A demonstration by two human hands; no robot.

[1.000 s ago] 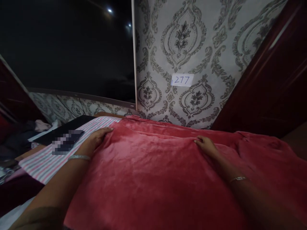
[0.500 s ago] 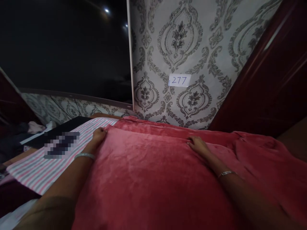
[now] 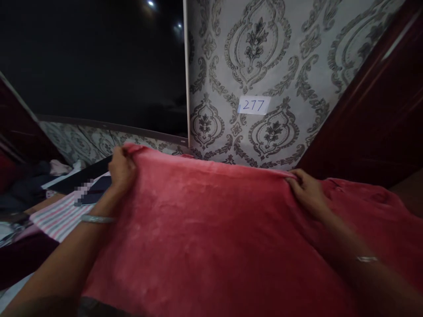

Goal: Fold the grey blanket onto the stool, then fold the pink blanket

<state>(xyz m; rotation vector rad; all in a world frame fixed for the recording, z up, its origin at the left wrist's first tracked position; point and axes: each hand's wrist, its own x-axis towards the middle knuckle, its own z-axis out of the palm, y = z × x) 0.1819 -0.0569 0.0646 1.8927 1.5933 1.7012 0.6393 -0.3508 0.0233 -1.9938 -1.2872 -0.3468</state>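
Observation:
A plush red blanket (image 3: 211, 220) fills the middle of the head view, its far edge stretched between my two hands. At that edge's left end, my left hand (image 3: 123, 169) is closed on the fabric. My right hand (image 3: 307, 189) pinches the edge farther right, thumb below and fingers above. The edge is raised and pulled fairly straight, while the near part hangs toward me. More red fabric lies heaped to the right of my right hand. Whether it joins the held part I cannot tell.
Left of the blanket lies a striped cloth (image 3: 59, 218) with a dark flat object (image 3: 99, 191) on it, partly blurred out. A large black screen (image 3: 99, 66) hangs at the back left. A paper marked 277 (image 3: 254, 105) is on the patterned wall. Dark red panels flank it.
Both hands have lifted the blanket's far edge and moved farther apart, left hand leftward, right hand rightward. The blanket now covers more of the striped cloth. The view has shifted slightly.

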